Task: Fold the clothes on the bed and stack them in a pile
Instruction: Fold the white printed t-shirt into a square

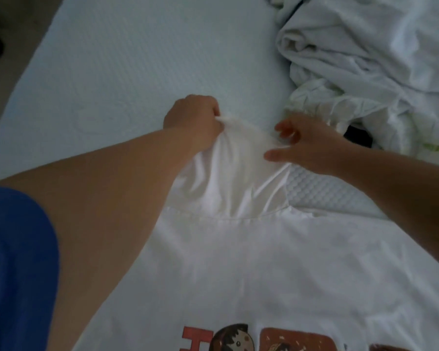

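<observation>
A white T-shirt (264, 262) with a cartoon print at its near edge lies spread on the bed in front of me. One sleeve of it is lifted toward the middle of the bed. My left hand (193, 117) grips the sleeve's far left corner, fingers curled round the cloth. My right hand (307, 145) holds the sleeve's right edge, thumb under and fingers over the cloth. The sleeve is stretched between the two hands, slightly raised off the mattress.
The pale textured mattress (137, 72) stretches to the far left. A heap of crumpled white bedding and clothes (365, 59) fills the far right, with a dark item (357, 139) peeking out beside my right hand. The bed's left edge meets the floor (0, 59).
</observation>
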